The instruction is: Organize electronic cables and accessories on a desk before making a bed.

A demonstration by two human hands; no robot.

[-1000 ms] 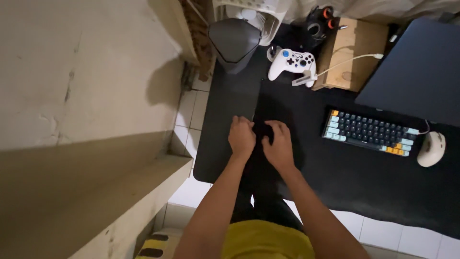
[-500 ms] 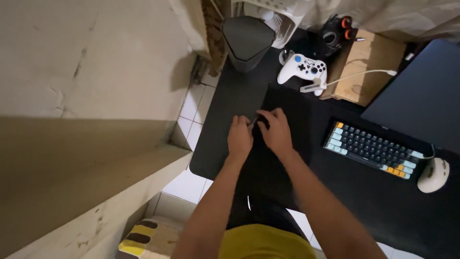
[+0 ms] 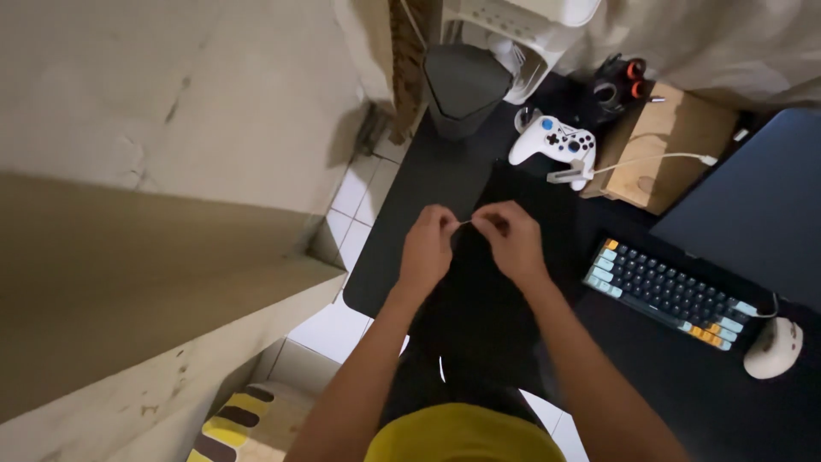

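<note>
The left hand (image 3: 428,246) and right hand (image 3: 511,239) each pinch, fingers closed, one end of a thin pale thread-like strand (image 3: 464,223), stretched between them above the black desk mat (image 3: 428,175). Nothing looks finished yet; the white game controller (image 3: 554,141) and dark-keyed keyboard (image 3: 671,291) lie untouched.

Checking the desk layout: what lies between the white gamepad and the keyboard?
In the head view, only bare black desk mat lies between the gamepad and the keyboard.
</note>
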